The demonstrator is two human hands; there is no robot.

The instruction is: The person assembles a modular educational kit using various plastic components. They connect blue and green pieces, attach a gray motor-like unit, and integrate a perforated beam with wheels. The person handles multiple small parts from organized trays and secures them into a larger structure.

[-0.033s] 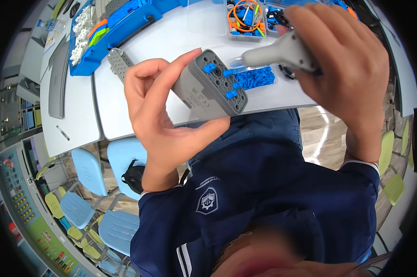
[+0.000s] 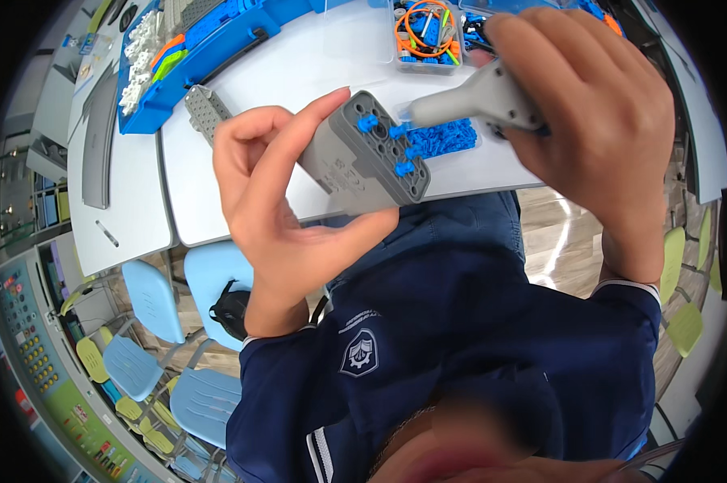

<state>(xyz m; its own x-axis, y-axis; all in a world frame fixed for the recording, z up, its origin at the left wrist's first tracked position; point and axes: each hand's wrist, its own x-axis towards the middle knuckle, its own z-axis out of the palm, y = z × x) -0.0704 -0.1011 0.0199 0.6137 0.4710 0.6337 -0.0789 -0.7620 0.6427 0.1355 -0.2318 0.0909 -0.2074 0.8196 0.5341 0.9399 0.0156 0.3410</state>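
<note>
My left hand grips a grey plastic block between thumb and fingers, holding it tilted above the table's near edge. Several blue connector pins stand up from holes in the block's end face. My right hand is wrapped round a grey handheld tool with a tapered nose and a clear tip. That tip sits at the upper right pin; whether it touches cannot be made out. Behind the tool, a clear tray of loose blue pins lies on the table, partly hidden.
A grey perforated beam lies left of the block, partly behind my left hand. Farther back are a blue bin of sorted parts and a clear box of mixed pieces. Light blue chairs stand left below the white table.
The tool's tip has come slightly left and down, nearer the block's pins. My left hand and the block have barely shifted.
</note>
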